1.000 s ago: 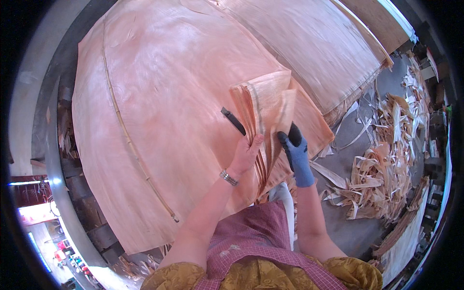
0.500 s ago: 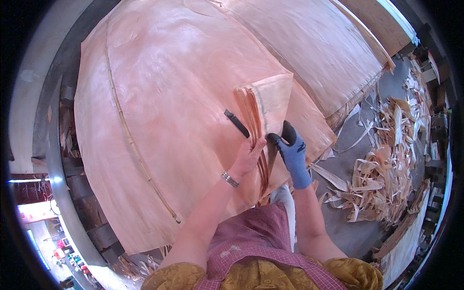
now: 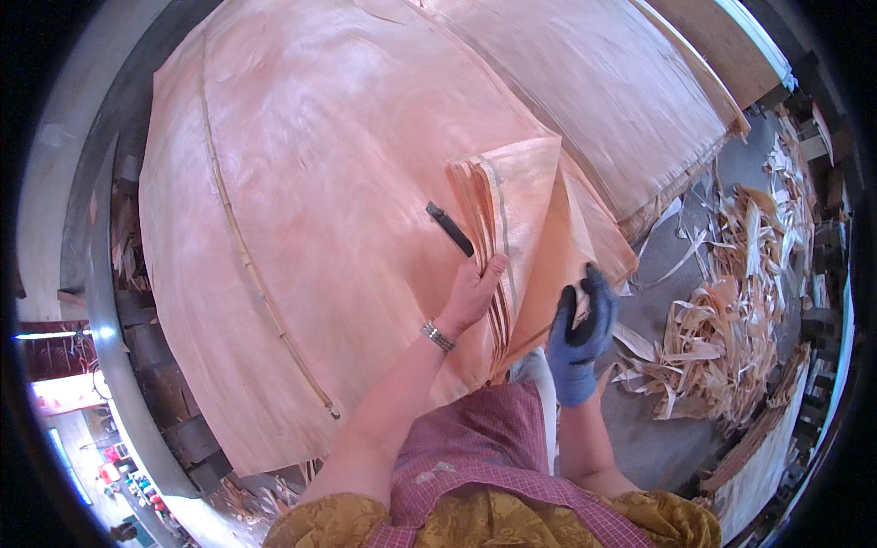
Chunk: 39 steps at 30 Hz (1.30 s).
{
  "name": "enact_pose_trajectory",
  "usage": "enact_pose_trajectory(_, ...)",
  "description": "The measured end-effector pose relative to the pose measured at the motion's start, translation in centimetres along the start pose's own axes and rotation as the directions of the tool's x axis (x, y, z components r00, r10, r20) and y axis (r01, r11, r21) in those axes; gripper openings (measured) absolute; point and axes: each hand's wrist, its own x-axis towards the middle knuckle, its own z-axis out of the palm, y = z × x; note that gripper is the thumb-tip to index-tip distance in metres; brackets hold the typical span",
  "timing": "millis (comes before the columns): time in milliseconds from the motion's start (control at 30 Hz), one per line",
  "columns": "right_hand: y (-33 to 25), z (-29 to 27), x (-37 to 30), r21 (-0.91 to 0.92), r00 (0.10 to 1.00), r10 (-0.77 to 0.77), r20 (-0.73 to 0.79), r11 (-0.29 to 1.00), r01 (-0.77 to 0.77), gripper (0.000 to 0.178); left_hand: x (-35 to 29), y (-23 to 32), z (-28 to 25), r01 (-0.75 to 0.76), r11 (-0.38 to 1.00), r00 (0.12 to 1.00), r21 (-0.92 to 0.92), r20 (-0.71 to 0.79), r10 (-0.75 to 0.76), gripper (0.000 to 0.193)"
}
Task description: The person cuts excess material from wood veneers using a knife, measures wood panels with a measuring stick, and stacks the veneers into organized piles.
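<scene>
Presumably to stop folds springing back, left hand's [image 3: 478, 290] grip closed round folded veneer sheets [image 3: 523, 196] atop veneer stack [image 3: 356, 201], black cutter [image 3: 450, 228] tucked alongside. Right hand [image 3: 582, 338] half-curled by loose flap [image 3: 553, 260]; cannot tell whether pinching.

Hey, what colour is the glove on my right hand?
The glove is blue with black areas; it shows best in the head view.
</scene>
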Motion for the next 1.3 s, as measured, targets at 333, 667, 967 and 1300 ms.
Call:
enact_pose_trajectory(333,4.4,6.3,1.7,0.421,0.776,0.406,0.482,0.670,-0.612,0.038,0.2,-1.1,-0.1,-0.026,0.998,0.999,-0.063,0.026,0.028,0.038)
enact_pose_trajectory(667,0.7,1.8,0.2,0.022,0.987,0.157,-0.035,0.988,-0.156,0.036,0.4,-1.3,0.1,-0.045,0.999,0.999,-0.026,0.013,0.046,0.033)
enact_pose_trajectory(967,3.2,6.6,1.0,0.258,0.890,0.392,0.234,0.857,-0.446,0.043,0.3,-1.7,0.0,0.004,0.997,0.999,-0.072,0.032,-0.001,0.038)
enact_pose_trajectory(1300,2.8,3.3,0.3,0.095,0.935,0.354,-0.029,0.932,-0.350,0.034,0.3,-1.0,-0.1,0.033,0.999,0.999,0.025,0.039,-0.034,0.035)
